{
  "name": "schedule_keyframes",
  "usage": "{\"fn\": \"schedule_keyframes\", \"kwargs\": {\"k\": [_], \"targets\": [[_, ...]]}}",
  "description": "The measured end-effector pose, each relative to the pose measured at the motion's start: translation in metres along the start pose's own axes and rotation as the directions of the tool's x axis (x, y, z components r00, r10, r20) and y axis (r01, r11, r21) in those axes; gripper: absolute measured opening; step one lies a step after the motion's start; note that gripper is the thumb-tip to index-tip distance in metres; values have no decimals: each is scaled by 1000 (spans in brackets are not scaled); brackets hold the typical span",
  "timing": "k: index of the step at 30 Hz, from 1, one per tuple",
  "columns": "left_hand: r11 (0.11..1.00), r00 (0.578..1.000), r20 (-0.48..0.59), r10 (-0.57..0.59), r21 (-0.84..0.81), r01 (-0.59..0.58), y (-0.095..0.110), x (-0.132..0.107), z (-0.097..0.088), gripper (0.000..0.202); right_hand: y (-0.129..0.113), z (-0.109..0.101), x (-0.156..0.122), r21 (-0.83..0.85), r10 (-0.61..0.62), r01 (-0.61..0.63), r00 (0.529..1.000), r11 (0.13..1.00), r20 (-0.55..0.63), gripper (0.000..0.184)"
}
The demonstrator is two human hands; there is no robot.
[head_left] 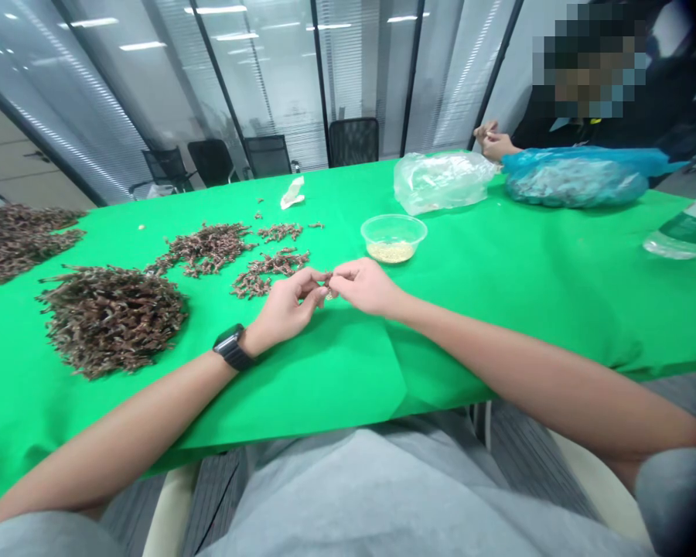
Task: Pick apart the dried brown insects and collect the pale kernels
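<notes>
Both hands work close together above the green-covered desk [348, 371], a little in from its near edge. The left hand [284, 311], with a black smartwatch [229, 346] on the wrist, and the right hand [366, 286] are each curled into a pinch, their fingertips meeting around a small dried brown sprig [328, 288]. The fingers hide most of it, so its exact shape is hard to make out, and neither hand looks fully clenched.

To the left lie a large heap of dried sprigs [111, 321], a scattered pile [204, 249], and a smaller one [270, 271] just beyond the left hand. Another mass [11, 244] runs off the desk's left edge. Such sprigs should weigh almost nothing and feel stiff yet brittle, with side bits that snag on their neighbours. A light pinch on the thickest part of the stem looks safest, since the thin tips could snap.

Just past the right hand sits a clear plastic tub [393, 236] holding pale grains [390, 251]. Near the far edge are a crumpled clear bag [441, 182] and a full blue plastic bag [577, 178], beside a co-worker's hands [495, 141]. A water bottle [684, 228] lies at the right edge.
</notes>
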State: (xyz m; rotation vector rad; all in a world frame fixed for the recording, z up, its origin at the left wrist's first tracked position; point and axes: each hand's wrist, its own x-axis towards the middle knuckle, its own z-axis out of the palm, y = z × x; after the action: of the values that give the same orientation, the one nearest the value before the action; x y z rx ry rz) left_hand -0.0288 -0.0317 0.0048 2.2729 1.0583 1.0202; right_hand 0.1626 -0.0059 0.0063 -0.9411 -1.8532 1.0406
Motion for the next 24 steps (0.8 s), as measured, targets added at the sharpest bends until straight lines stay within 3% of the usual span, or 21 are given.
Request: {"fn": "schedule_keyframes", "kwargs": {"k": [1, 3, 6, 8, 10, 12, 13, 15, 17, 21, 24], "targets": [[999, 1000, -2, 12, 48, -12, 0, 0, 0, 24, -2, 1, 1, 133, 123, -128, 991, 983, 43, 21], [987, 999, 1, 45, 153, -45, -3, -1, -1, 20, -6, -1, 2, 370, 313, -369, 928, 853, 204, 19], [960, 995, 18, 99, 260, -100, -6, -2, -2, 21, -11, -7, 5, 502, 367, -563, 820, 656, 440, 19], [959, 995, 13, 99, 266, -99, -6, -1, -2, 23, -11, -9, 6, 492, 351, -573, 808, 655, 474, 20], [974, 998, -14, 68, 216, -64, -4, 0, -2, 24, -9, -9, 6, 419, 327, -477, 865, 773, 380, 21], [990, 999, -32, 25, 136, -20, -1, 1, -1, 26, -5, -7, 3, 208, 206, -242, 962, 948, 180, 21], [995, 999, -33, 6, 100, -2, 0, 2, -1, 27, -3, -7, 2, 43, 84, -88, 993, 995, 88, 22], [998, 999, -29, -23, 51, 24, 1, 2, -1, 29, 1, -7, -1, -278, -176, 175, 984, 944, 22, 26], [999, 999, -28, -39, 22, 39, 2, 2, -1, 31, 2, -10, -4, -478, -325, 317, 943, 819, 70, 28], [998, 999, -17, -50, -28, 49, 0, 1, -1, 33, 4, -14, -3, -652, -390, 398, 906, 646, 167, 28], [997, 998, -3, -58, -49, 58, -1, 1, -1, 34, 6, -14, -1, -672, -387, 410, 901, 617, 195, 28]]}}
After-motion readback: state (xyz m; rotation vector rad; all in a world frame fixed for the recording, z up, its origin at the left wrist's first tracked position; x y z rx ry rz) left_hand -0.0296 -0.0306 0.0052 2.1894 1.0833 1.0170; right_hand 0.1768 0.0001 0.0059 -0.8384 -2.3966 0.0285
